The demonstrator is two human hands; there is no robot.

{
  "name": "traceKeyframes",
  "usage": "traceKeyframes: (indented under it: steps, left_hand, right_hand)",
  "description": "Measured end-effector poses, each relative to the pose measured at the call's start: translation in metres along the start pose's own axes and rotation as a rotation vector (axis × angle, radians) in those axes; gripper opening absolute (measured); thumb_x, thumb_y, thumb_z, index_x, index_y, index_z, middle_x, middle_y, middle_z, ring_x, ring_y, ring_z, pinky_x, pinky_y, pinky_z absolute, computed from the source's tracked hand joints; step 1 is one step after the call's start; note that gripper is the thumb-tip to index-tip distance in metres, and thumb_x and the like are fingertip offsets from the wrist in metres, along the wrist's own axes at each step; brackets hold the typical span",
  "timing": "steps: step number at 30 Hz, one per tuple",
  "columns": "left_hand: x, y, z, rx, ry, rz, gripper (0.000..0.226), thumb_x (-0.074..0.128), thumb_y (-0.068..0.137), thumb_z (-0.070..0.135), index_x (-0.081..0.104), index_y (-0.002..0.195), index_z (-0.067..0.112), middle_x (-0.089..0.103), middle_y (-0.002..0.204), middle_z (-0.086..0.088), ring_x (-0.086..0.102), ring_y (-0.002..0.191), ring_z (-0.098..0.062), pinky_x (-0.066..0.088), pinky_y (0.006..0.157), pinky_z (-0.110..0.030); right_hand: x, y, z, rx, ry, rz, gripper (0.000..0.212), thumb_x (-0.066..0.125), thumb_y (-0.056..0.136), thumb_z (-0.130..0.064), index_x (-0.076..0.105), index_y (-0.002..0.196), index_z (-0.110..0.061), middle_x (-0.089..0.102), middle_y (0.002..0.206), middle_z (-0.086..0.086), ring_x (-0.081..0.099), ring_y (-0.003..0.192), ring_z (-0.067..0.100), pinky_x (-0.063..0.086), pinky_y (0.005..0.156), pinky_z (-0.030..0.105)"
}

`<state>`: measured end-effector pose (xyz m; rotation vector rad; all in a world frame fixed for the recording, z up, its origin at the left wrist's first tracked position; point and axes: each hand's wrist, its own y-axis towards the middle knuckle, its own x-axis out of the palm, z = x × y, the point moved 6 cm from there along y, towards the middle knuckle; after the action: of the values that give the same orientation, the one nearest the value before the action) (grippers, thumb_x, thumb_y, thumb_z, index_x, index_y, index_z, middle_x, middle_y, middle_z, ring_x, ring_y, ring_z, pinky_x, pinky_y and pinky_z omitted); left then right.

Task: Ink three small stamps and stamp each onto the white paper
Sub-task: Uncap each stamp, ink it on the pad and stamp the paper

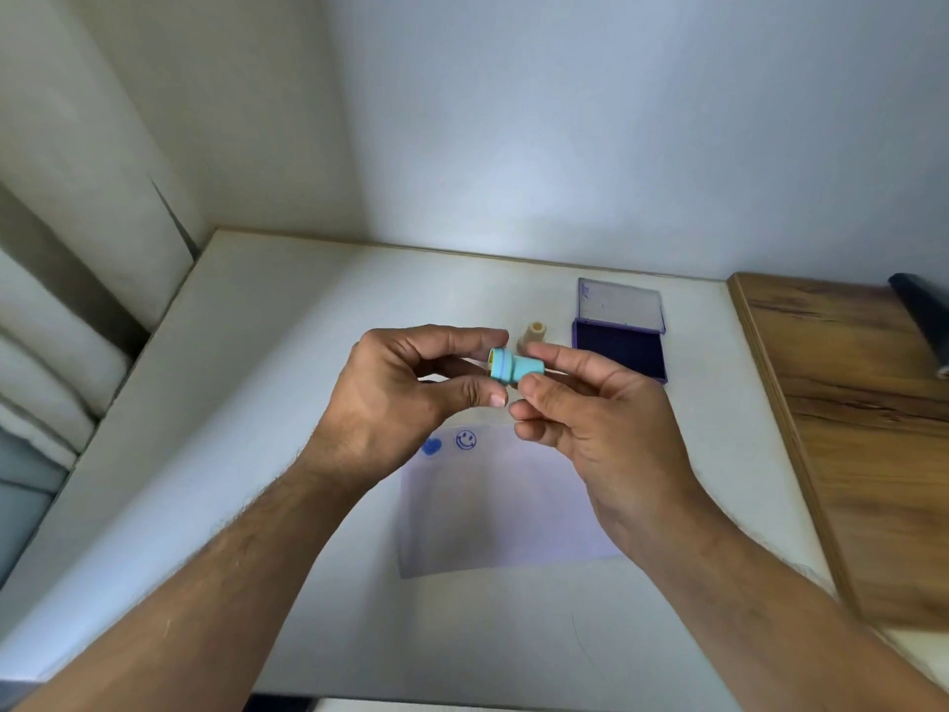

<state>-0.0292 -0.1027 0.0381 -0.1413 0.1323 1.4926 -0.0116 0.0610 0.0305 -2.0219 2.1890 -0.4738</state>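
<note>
A small turquoise stamp [513, 368] lies sideways in the air above the table, its face turned left. My right hand [601, 418] pinches its narrow handle end. My left hand [405, 393] curls around the wide face end, fingertip and thumb at its rim. Below them lies the white paper [493, 511], bearing a blue heart print [431, 447] and a blue smiley print [466, 440] near its far left corner. A beige stamp [533, 337] stands behind my hands. The purple ink pad [619, 352] sits open to its right, lid raised.
The white table [257, 403] meets a wall at the back and a white panel on the left. A wooden board [862, 429] covers the right side, with a dark object [924, 321] at its far end.
</note>
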Motion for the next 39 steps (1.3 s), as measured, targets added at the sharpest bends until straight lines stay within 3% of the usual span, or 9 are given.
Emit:
traceKeyframes:
  steps: [8, 13, 17, 20, 25, 31, 34, 37, 39]
  left_hand:
    - [0.002, 0.004, -0.007, -0.020, 0.018, 0.031, 0.038, 0.086, 0.068, 0.006, 0.077, 0.100, 0.025, 0.079, 0.094, 0.011, 0.075, 0.083, -0.007, 0.058, 0.079, -0.021]
    - [-0.001, 0.007, -0.012, -0.032, 0.023, 0.082, 0.037, 0.086, 0.068, 0.008, 0.077, 0.096, 0.031, 0.079, 0.090, 0.011, 0.075, 0.082, -0.006, 0.057, 0.081, -0.018]
    - [-0.001, 0.013, -0.016, -0.055, -0.061, 0.110, 0.034, 0.085, 0.068, 0.009, 0.078, 0.093, 0.031, 0.080, 0.091, 0.004, 0.076, 0.089, -0.014, 0.057, 0.089, -0.030]
    - [-0.001, 0.016, -0.020, -0.076, -0.152, 0.129, 0.033, 0.082, 0.064, 0.014, 0.079, 0.093, 0.029, 0.080, 0.091, 0.000, 0.076, 0.088, -0.015, 0.058, 0.088, -0.030]
    - [-0.001, 0.017, -0.021, -0.076, -0.216, 0.138, 0.036, 0.073, 0.077, -0.009, 0.075, 0.097, 0.021, 0.079, 0.081, 0.004, 0.076, 0.084, -0.014, 0.059, 0.081, -0.025]
    - [-0.004, 0.018, -0.023, -0.081, -0.235, 0.172, 0.038, 0.073, 0.076, -0.010, 0.076, 0.095, 0.022, 0.079, 0.083, 0.003, 0.076, 0.086, -0.019, 0.059, 0.081, -0.026]
    - [-0.005, 0.017, -0.025, -0.089, -0.239, 0.191, 0.038, 0.074, 0.075, -0.009, 0.078, 0.093, 0.025, 0.079, 0.086, 0.001, 0.075, 0.092, -0.027, 0.059, 0.088, -0.032]
    - [-0.005, 0.017, -0.026, -0.099, -0.231, 0.197, 0.038, 0.075, 0.075, -0.006, 0.079, 0.092, 0.027, 0.078, 0.089, -0.001, 0.074, 0.095, -0.031, 0.058, 0.092, -0.037]
    - [-0.005, 0.017, -0.027, -0.107, -0.224, 0.197, 0.037, 0.076, 0.074, -0.005, 0.079, 0.094, 0.026, 0.078, 0.091, -0.004, 0.074, 0.095, -0.031, 0.058, 0.092, -0.038]
  right_hand:
    - [-0.001, 0.017, 0.002, -0.019, 0.030, -0.020, 0.025, 0.067, 0.085, 0.004, 0.076, 0.096, -0.016, 0.077, 0.092, 0.008, 0.072, 0.075, 0.022, 0.061, 0.073, 0.031]
    - [0.002, 0.030, 0.004, -0.032, 0.004, -0.053, 0.024, 0.069, 0.083, 0.006, 0.076, 0.087, -0.017, 0.078, 0.087, 0.005, 0.076, 0.080, 0.025, 0.060, 0.072, 0.030]
    - [0.001, 0.039, 0.007, -0.005, 0.017, -0.045, 0.023, 0.065, 0.085, 0.007, 0.075, 0.088, -0.013, 0.078, 0.080, -0.002, 0.076, 0.076, 0.025, 0.061, 0.071, 0.030]
    - [0.003, 0.042, 0.014, 0.120, 0.190, -0.066, 0.021, 0.059, 0.090, 0.007, 0.073, 0.093, -0.007, 0.078, 0.083, 0.005, 0.075, 0.079, 0.026, 0.060, 0.069, 0.027]
    - [0.013, 0.040, 0.017, 0.317, 0.613, -0.208, 0.023, 0.048, 0.092, 0.009, 0.068, 0.103, 0.004, 0.073, 0.101, 0.021, 0.074, 0.076, 0.019, 0.059, 0.064, 0.022]
    - [0.010, 0.043, 0.014, 0.295, 0.641, -0.218, 0.025, 0.048, 0.091, 0.009, 0.065, 0.109, 0.005, 0.071, 0.105, 0.021, 0.073, 0.090, 0.026, 0.059, 0.066, 0.022]
    - [-0.010, 0.056, 0.001, 0.165, 0.465, -0.091, 0.019, 0.056, 0.087, 0.011, 0.068, 0.098, 0.000, 0.075, 0.085, 0.014, 0.074, 0.075, 0.024, 0.061, 0.067, 0.026]
    - [-0.055, 0.073, -0.029, -0.142, -0.165, 0.148, 0.018, 0.073, 0.080, 0.001, 0.075, 0.092, -0.012, 0.076, 0.080, 0.004, 0.074, 0.073, 0.020, 0.061, 0.076, 0.032]
    - [-0.079, 0.077, -0.041, -0.252, -0.536, 0.282, 0.019, 0.076, 0.080, -0.011, 0.077, 0.095, -0.022, 0.077, 0.083, -0.003, 0.075, 0.075, 0.014, 0.059, 0.078, 0.027]
